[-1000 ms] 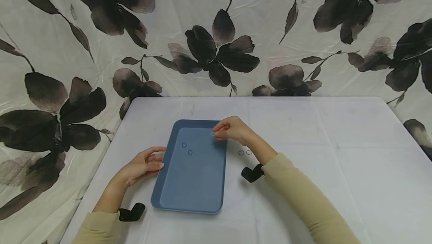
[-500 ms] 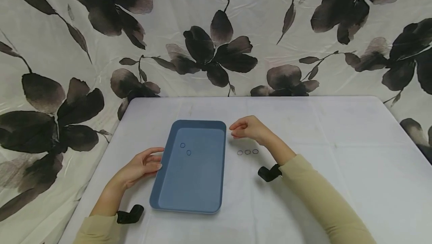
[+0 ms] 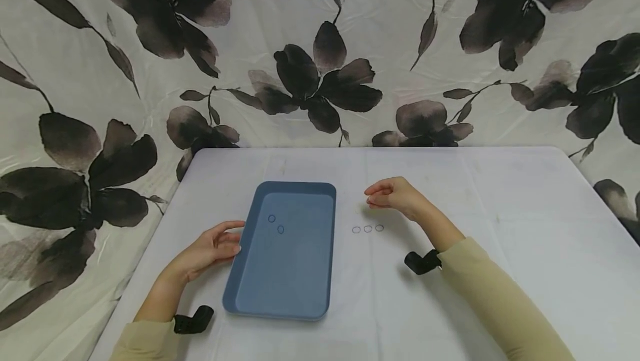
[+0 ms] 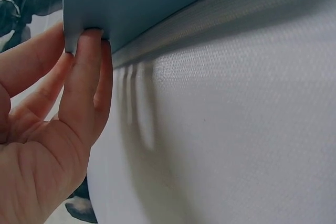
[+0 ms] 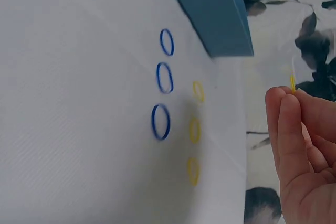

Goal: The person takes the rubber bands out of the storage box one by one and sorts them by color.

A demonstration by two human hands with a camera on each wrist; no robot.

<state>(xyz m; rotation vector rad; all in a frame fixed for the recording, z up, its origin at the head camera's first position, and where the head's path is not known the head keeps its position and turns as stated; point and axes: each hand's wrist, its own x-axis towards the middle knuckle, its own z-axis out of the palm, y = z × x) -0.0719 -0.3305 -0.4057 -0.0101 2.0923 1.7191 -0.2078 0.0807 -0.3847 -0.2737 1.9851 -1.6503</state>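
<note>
My left hand (image 3: 209,250) rests at the left side of the blue tray (image 3: 280,272); its fingertips (image 4: 90,38) touch the tray's outer wall, fingers only lightly bent. Over the cloth right of the tray, my right hand (image 3: 397,197) pinches a small thin yellow ring (image 5: 292,82) between thumb and fingertips. Below that hand lie three blue rings (image 5: 164,77) in a row, with three yellow rings (image 5: 195,129) in a second row beside them. Two dark-looking rings (image 3: 272,219) lie inside the tray, towards its upper left.
A white cloth (image 3: 475,305) covers the table, whose far edge meets a floral-patterned backdrop (image 3: 300,11). Each wrist carries a black camera mount (image 3: 422,262), low over the cloth.
My right hand has moved right, from over the tray's far right corner to over the cloth, uncovering the row of blue rings. My left hand has stayed at the tray's side.
</note>
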